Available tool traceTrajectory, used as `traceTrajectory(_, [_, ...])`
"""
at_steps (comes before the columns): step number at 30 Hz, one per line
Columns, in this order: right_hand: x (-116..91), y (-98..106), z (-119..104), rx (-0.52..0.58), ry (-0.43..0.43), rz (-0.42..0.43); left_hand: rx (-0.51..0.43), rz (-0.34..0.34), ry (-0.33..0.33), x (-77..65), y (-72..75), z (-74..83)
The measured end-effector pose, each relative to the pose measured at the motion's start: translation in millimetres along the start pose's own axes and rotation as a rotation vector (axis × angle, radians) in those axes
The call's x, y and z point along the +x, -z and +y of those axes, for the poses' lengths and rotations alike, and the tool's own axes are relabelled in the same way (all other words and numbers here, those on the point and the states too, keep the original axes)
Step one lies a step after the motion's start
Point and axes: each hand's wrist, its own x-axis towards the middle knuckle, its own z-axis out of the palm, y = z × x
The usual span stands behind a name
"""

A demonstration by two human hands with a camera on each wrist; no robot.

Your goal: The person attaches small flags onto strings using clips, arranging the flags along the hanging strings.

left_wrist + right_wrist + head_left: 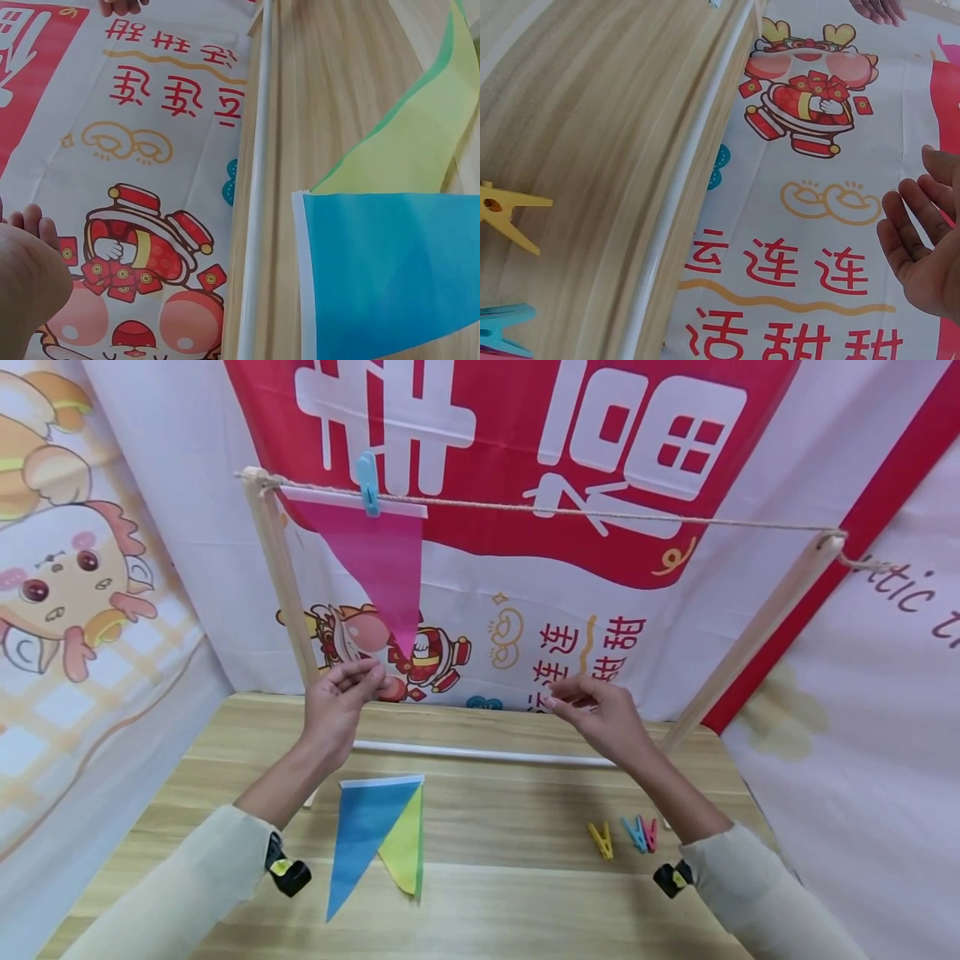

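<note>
A pink pennant (pixel 386 556) with a white top strip hangs from the string (pixel 600 513), pinned by a light blue clothespin (pixel 368 483) near the left post. My left hand (pixel 333 706) hovers just below and left of the pennant's tip, fingers loosely bent and holding nothing. Over the white rod's right end, my right hand (pixel 600 717) is raised with its fingers spread loosely; the right wrist view also shows that hand (pixel 930 240) holding nothing. On the table lie a blue pennant (pixel 367 818) and, partly beneath it, a yellow pennant (pixel 405 847) with a green edge.
Yellow (pixel 602 841), blue (pixel 633 833) and pink (pixel 650 835) clothespins lie at the table's right. Wooden posts stand left (pixel 279 568) and right (pixel 757 635), with a white rod (pixel 480 752) low between them. A printed cloth (pixel 465 585) hangs behind.
</note>
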Motion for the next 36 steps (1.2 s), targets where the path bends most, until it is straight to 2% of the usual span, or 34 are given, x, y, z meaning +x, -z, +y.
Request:
traceTrajectory(13, [-12.2, -1.2, 15.5, -0.047, -0.026, -0.04, 0.081, 0.019, 0.061, 0.9, 11.4, -10.8])
traceTrajectory(20, [-17.5, -0.2, 25.5, -0.049, -0.045, -0.023, 0.141, 0.022, 0.072, -2.8, 20.3, -17.9])
traceTrajectory(28, [-25.0, 1.9, 33.4, -0.029, -0.066, -0.024, 0.14, 0.028, 0.076, -6.2, 29.1, -23.1])
traceTrajectory(36, [-33.6, 3.1, 41.2, -0.033, -0.059, -0.008, 0.143, -0.019, 0.072, -8.1, 34.3, -26.1])
